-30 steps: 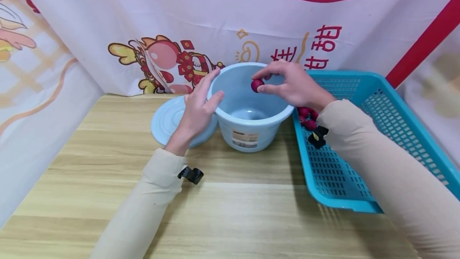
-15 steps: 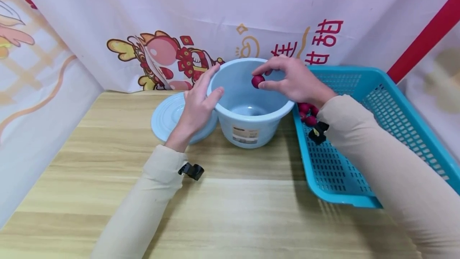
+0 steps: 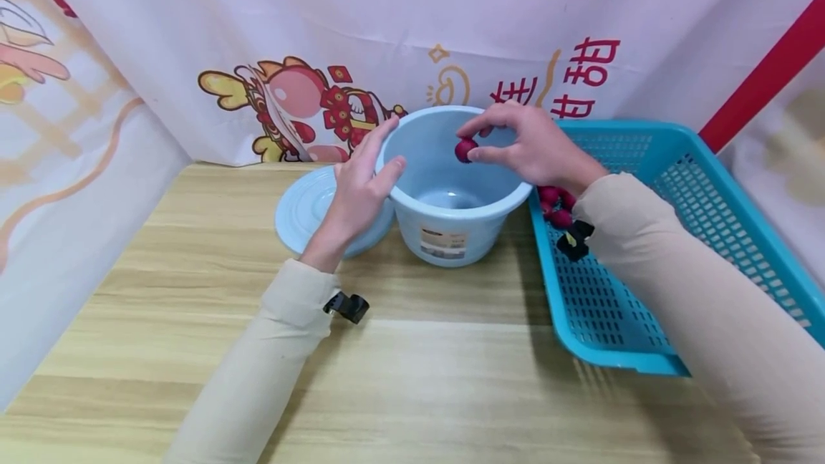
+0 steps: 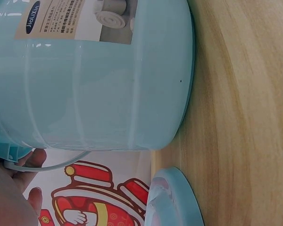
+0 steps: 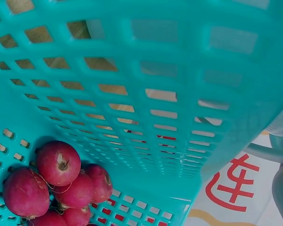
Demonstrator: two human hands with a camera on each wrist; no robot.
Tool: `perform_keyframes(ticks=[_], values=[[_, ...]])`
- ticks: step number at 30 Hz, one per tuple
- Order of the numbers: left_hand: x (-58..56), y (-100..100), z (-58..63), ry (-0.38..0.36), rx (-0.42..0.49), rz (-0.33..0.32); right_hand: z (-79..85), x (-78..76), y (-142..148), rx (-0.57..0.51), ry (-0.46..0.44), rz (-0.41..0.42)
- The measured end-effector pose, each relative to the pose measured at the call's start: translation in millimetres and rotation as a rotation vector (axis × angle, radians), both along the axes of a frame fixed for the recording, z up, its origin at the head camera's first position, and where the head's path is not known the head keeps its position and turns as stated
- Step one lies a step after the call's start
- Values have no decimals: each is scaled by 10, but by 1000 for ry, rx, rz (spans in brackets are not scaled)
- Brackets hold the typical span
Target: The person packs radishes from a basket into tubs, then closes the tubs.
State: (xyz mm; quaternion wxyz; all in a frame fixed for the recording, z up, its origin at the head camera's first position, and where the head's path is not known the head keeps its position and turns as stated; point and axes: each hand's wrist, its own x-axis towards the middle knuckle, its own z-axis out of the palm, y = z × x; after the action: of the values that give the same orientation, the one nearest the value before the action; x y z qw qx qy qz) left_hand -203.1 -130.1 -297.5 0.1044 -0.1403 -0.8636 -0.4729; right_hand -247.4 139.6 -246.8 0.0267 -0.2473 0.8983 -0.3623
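Observation:
My right hand [image 3: 535, 149] pinches a dark red radish [image 3: 464, 150] between thumb and fingers, over the mouth of the light blue bucket [image 3: 451, 215]. At the bucket's left side, my left hand [image 3: 362, 188] rests against the rim with fairly straight, spread fingers and the thumb over the edge. In the left wrist view, its fingertips [image 4: 35, 158] show next to the bucket's thin handle [image 4: 54, 166]. More radishes [image 3: 557, 208] lie in the turquoise basket [image 3: 548, 292] on the right; the right wrist view shows several of these radishes [image 5: 61, 162] close up.
A round blue lid [image 3: 303, 210] lies on the wooden table [image 3: 412, 378], left of the bucket and partly behind my left forearm. Printed white cloth [image 3: 361, 20] hangs behind. The basket's raised wall [image 5: 132, 94] stands between the radishes and the bucket.
The head view shifts slightly. Both hands stay in nearly the same place at the bucket, and the right one still pinches the radish.

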Motion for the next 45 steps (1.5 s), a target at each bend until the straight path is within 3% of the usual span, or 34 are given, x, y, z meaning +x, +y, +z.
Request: perform_keyframes(ticks=[14, 23, 34, 41, 45], values=[[-1, 14, -11, -7, -2, 3, 21, -12, 51, -68, 2, 7], [12, 14, -12, -16, 4, 3, 84, -15, 416, -227, -87, -113], [-2, 16, -14, 6, 0, 0, -99, -190, 1045, -124, -254, -325], [-1, 11, -18, 3, 2, 1, -350, -283, 1292, -51, -372, -359], [-5, 18, -22, 6, 5, -4, -451, -297, 1376, -7, -391, -365]])
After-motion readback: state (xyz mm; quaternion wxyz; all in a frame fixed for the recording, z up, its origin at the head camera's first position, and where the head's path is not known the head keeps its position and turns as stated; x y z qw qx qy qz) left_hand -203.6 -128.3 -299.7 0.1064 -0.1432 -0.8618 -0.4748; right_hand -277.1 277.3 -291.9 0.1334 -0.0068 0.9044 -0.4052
